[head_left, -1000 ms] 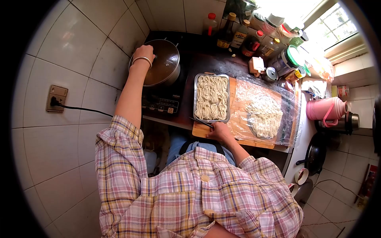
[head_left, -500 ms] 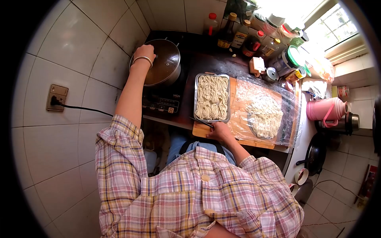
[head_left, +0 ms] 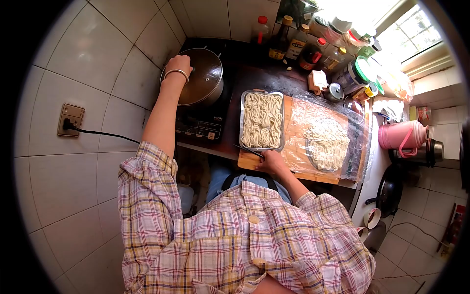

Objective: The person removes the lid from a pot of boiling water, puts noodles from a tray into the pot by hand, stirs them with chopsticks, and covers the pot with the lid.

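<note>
My left hand (head_left: 179, 65), with a bangle at its wrist, is closed on the knob of the glass pot lid (head_left: 204, 81). The lid lies on a pot on the black induction cooker (head_left: 198, 128). At the board's front edge, my right hand (head_left: 270, 160) is wrapped round a dark, thin utensil (head_left: 248, 150), perhaps chopsticks. Just beyond that hand, a metal tray (head_left: 241, 132) holds coiled noodles (head_left: 262, 120). More noodles (head_left: 329, 145) lie to the right, with clear plastic wrap (head_left: 318, 112) around them, on the wooden cutting board (head_left: 306, 174).
Sauce bottles (head_left: 295, 44) and jars (head_left: 350, 78) line the back by the window. A small lidded metal pot (head_left: 334, 91) stands behind the board. At the right are a pink thermos (head_left: 399, 134) and a black wok (head_left: 389, 191). A power cord (head_left: 105, 134) runs from the left wall.
</note>
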`<action>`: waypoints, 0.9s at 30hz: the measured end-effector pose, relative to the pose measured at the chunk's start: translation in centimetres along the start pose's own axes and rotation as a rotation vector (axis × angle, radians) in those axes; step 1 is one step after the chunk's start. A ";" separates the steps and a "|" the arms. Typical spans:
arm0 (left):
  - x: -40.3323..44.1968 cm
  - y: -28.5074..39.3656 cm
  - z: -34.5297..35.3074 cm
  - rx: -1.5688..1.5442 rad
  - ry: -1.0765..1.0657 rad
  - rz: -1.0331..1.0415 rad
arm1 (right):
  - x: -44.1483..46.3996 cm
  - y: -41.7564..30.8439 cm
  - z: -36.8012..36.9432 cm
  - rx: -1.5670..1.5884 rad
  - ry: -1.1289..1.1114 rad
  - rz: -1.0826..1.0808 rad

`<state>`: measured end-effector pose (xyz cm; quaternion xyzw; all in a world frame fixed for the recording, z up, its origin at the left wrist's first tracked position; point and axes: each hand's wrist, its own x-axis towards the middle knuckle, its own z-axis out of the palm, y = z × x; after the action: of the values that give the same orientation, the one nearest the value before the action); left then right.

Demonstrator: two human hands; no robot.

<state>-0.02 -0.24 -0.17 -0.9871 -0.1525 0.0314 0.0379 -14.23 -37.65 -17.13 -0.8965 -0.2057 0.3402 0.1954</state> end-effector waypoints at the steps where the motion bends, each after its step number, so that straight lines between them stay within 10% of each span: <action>1: -0.1 0.0 -0.1 0.001 0.001 0.003 | 0.0 0.0 0.0 0.003 0.000 0.002; 27: 0.0 0.0 -0.1 -0.001 -0.006 -0.014 | 0.0 0.1 0.0 0.033 0.004 -0.040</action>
<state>-0.04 -0.30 -0.06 -0.9859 -0.1593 0.0341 0.0373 -14.24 -37.78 -17.20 -0.8896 -0.2176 0.3377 0.2175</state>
